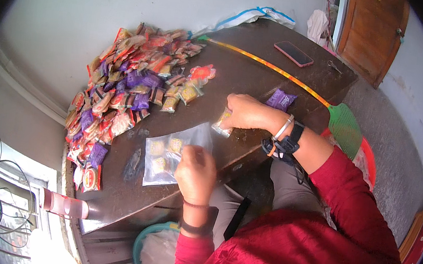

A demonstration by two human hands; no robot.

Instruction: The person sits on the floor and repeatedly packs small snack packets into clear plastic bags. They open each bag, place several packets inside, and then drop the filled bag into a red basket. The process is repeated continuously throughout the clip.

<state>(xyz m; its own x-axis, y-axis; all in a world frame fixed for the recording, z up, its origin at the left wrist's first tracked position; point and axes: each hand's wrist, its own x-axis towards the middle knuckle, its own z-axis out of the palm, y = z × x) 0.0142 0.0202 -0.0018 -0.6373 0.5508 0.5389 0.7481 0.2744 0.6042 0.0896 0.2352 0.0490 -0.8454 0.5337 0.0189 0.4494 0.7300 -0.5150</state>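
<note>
A clear plastic bag [148, 177] lies flat on the dark tabletop, with several small yellow-printed packets [159, 164] inside it. My left hand [196, 171] grips the bag at its right side, and the fingers hide part of it. Just above the bag's open-looking end, my right hand [246, 112] holds a small clear-and-yellow snack packet [223, 122] by its edge. Beyond my right wrist lies a purple packet [281, 100]. To the left spreads a large heap of wrapped snacks [138, 58] in red, purple and yellow wrappers.
A flyswatter [345, 125] with a yellow-orange handle stretches across the table [245, 35]. Farther back are a smartphone [294, 53] and scissors [335, 67]. A pink bottle [66, 205] stands at the left corner. Below are a teal tub [142, 237] of plastic bags and a red tub [370, 156].
</note>
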